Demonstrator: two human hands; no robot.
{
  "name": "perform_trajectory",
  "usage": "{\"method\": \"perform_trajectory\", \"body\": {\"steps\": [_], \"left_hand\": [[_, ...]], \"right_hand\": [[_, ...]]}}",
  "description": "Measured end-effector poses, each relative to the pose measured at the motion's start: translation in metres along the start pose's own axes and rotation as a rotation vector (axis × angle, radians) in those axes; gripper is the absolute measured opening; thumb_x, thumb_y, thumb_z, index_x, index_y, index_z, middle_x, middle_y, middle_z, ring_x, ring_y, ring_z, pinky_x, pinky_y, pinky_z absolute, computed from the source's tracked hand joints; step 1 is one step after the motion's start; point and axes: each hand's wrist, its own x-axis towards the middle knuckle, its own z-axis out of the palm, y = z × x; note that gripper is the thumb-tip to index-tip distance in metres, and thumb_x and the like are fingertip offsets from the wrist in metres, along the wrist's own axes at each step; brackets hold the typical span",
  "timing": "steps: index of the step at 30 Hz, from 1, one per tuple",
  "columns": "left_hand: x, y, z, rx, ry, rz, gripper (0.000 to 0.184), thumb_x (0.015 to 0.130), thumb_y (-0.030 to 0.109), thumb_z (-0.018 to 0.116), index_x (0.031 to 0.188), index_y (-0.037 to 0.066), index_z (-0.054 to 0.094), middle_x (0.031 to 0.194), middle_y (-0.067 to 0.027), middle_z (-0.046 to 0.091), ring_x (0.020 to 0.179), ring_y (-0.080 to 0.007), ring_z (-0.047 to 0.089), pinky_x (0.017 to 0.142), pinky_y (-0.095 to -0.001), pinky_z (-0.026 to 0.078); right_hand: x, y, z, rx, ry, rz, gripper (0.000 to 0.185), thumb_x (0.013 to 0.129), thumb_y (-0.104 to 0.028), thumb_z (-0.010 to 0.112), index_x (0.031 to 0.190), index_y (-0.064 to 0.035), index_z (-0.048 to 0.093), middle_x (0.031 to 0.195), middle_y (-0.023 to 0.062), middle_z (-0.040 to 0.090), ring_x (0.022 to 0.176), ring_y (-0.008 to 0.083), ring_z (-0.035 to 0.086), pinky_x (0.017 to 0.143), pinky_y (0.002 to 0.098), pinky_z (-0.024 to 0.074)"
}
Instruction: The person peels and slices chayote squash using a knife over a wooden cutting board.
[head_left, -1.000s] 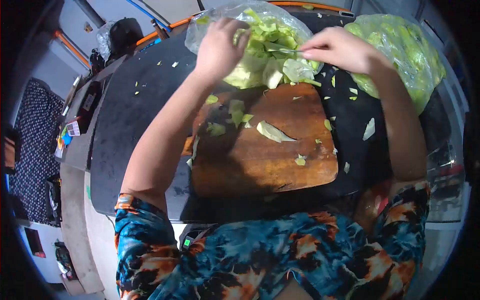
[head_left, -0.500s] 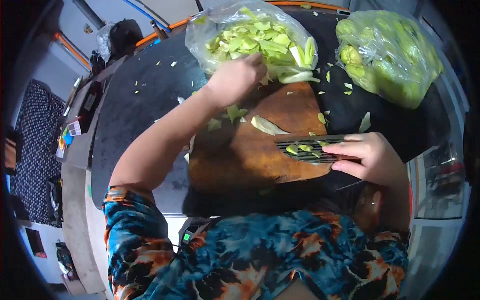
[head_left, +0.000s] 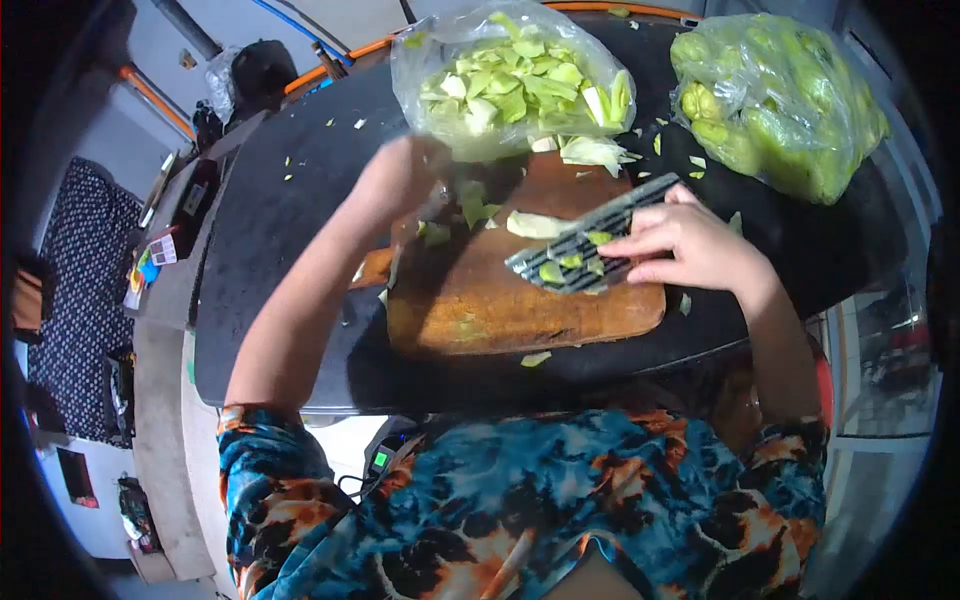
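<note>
My right hand (head_left: 690,240) grips a broad ridged knife (head_left: 640,197) from its right side, fingers lying across the blade. Parallel dark grooves run along it, and several green slices (head_left: 551,272) cling to its face. It slants over the wooden cutting board (head_left: 470,320). Beside its upper edge a pale peeled wedge (head_left: 535,225) lies on the board. My left hand (head_left: 400,180) is raised at the board's far left, below the bag of cut pieces; its fingers are smeared by motion. The open plastic bag (head_left: 420,75) holds many cut green pieces (head_left: 520,85).
A clear bag of whole green chayotes (head_left: 780,100) sits at the back right of the dark table (head_left: 260,250). Scraps are scattered around the board, one piece (head_left: 536,358) by its front edge. Pale trimmings (head_left: 597,152) lie before the open bag.
My left hand has drawn back from the bag, toward the left and nearer me. The ridged knife has moved left and tilted up on its right side, still in my right hand.
</note>
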Motion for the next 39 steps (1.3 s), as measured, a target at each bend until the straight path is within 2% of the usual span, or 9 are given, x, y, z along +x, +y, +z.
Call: {"method": "perform_trajectory", "body": {"steps": [3,11,22,26,28,32,33,35,39], "left_hand": [[-0.033,0.021,0.014,0.154,-0.008,0.183,0.028,0.086,0.019,0.052,0.107,0.002,0.061,0.106,-0.0207,0.059,0.097,-0.0356,0.058,0.086,-0.0396,0.045],[-0.035,0.074,0.058,-0.512,0.097,0.154,0.033,0.091,0.024,0.049,0.109,-0.001,0.058,0.105,-0.0212,0.057,0.102,-0.0376,0.051,0.09,-0.0423,0.04],[-0.024,0.097,0.027,-0.22,0.352,0.561,0.025,0.09,0.02,0.051,0.104,0.0,0.056,0.098,-0.019,0.053,0.095,-0.0375,0.048,0.086,-0.0434,0.04],[0.023,0.108,-0.059,-0.022,0.372,0.731,0.036,0.095,0.025,0.044,0.117,-0.002,0.052,0.119,-0.0174,0.05,0.11,-0.0323,0.048,0.097,-0.0364,0.036],[0.061,0.096,-0.072,0.083,0.365,0.865,0.037,0.095,0.026,0.045,0.118,-0.002,0.053,0.117,-0.0161,0.052,0.109,-0.0317,0.049,0.098,-0.0364,0.035],[0.124,0.019,-0.017,0.859,0.3,0.326,0.046,0.085,0.043,0.053,0.114,0.008,0.058,0.123,-0.012,0.051,0.114,-0.0334,0.046,0.093,-0.0463,0.037],[0.128,0.014,-0.006,0.686,0.405,0.271,0.043,0.086,0.045,0.049,0.106,0.011,0.066,0.122,-0.0143,0.052,0.116,-0.0342,0.045,0.099,-0.0469,0.033],[0.117,0.028,-0.002,0.071,0.283,0.293,0.034,0.085,0.038,0.055,0.097,0.01,0.069,0.106,-0.0159,0.059,0.104,-0.0331,0.053,0.09,-0.0412,0.042],[0.05,0.078,0.0,0.222,0.427,0.525,0.018,0.079,0.025,0.063,0.077,0.008,0.067,0.089,-0.012,0.062,0.091,-0.0276,0.058,0.076,-0.0424,0.045]], "right_hand": [[0.017,0.01,0.0,-0.036,-0.028,-0.012,0.032,0.08,-0.034,0.064,0.11,-0.0237,0.065,0.074,0.0015,0.057,0.073,0.0166,0.052,0.083,0.0341,0.0284],[0.053,0.013,0.002,-0.046,-0.027,-0.047,0.03,0.078,-0.032,0.066,0.107,-0.0212,0.067,0.076,0.0014,0.056,0.075,0.0172,0.05,0.082,0.0344,0.0281],[0.048,-0.015,-0.034,-0.392,0.416,-0.14,0.022,0.079,-0.034,0.062,0.097,-0.0242,0.068,0.075,0.0022,0.056,0.081,0.0199,0.055,0.083,0.0391,0.0317],[0.069,-0.019,-0.089,-0.599,0.645,-0.172,0.031,0.079,-0.031,0.064,0.107,-0.0173,0.063,0.076,0.0009,0.058,0.078,0.0173,0.056,0.081,0.035,0.0309],[0.085,-0.044,-0.11,-0.445,0.478,0.149,0.043,0.082,-0.033,0.062,0.119,-0.0114,0.054,0.085,0.0096,0.066,0.082,0.0229,0.062,0.089,0.045,0.0354],[0.115,-0.028,-0.111,-0.396,0.096,0.451,0.048,0.082,-0.024,0.062,0.126,-0.0094,0.049,0.093,0.0148,0.065,0.089,0.0268,0.062,0.095,0.0477,0.033],[0.124,0.039,-0.067,-0.625,0.461,0.233,0.046,0.079,-0.036,0.064,0.12,-0.0178,0.053,0.077,0.0039,0.062,0.075,0.0211,0.059,0.081,0.0361,0.0328],[0.108,0.028,-0.051,-0.529,0.54,0.193,0.056,0.078,-0.039,0.066,0.126,-0.018,0.046,0.077,0.0071,0.064,0.073,0.0237,0.061,0.081,0.037,0.0345],[0.054,0.002,-0.024,-0.301,0.595,0.203,0.039,0.08,-0.036,0.064,0.111,-0.0168,0.051,0.077,0.0058,0.063,0.072,0.0237,0.056,0.081,0.0341,0.0336]]}}
